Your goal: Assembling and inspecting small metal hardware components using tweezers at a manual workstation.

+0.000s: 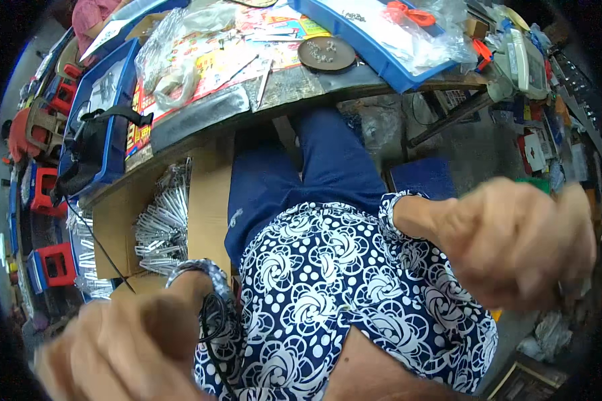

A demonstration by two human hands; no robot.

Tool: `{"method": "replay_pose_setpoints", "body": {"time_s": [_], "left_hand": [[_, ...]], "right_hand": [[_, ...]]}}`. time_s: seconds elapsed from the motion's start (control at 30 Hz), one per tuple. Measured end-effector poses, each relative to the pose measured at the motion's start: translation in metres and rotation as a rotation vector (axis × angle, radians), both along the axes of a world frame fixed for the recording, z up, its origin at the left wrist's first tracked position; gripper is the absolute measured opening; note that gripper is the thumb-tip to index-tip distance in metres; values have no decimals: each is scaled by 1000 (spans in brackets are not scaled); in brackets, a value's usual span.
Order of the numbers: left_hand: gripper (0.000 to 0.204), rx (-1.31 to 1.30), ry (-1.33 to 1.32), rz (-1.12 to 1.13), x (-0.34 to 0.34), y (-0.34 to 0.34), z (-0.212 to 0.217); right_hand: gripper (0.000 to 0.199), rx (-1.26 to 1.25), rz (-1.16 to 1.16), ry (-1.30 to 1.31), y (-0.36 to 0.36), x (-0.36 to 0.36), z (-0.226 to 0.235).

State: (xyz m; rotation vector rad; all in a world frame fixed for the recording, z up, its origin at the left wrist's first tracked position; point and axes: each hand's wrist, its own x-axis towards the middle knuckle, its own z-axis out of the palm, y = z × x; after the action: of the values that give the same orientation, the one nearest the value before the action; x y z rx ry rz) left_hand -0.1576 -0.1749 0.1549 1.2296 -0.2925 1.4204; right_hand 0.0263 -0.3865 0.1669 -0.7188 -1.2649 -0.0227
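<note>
Both of my hands are raised close to the camera, above the worktable's near edge and apart from it. My left hand [124,347] is at the lower left, its fingers curled but smeared by motion. On the right, my right hand [518,244] is bent inward and just as blurred. Nothing can be made out in either hand. A thin black cable [211,334] runs by my left wrist. On the table ahead, a round brown dish [326,53] holds small metal pieces.
A blue tray [394,75] with plastic bags stands at the table's right, another blue tray [117,100] at its left. Below the left edge, an open cardboard box [211,214] contains many thin silvery pieces [164,224]. Red stools [55,264] and a seated person [90,23] are farther left.
</note>
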Motion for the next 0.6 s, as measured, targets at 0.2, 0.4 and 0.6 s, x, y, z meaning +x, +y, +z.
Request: {"method": "replay_pose_setpoints", "body": {"time_s": [0.2,0.4,0.6], "left_hand": [[24,184,153,-392,79,32,-2],[13,-195,622,-141,125,49,-59],[26,-290,976,-34,165,68,-109]], "right_hand": [[16,-265,-112,250,84,26,-25],[12,-459,-86,487,122,61,-78],[11,-612,-78,635,142,81,-121]]}}
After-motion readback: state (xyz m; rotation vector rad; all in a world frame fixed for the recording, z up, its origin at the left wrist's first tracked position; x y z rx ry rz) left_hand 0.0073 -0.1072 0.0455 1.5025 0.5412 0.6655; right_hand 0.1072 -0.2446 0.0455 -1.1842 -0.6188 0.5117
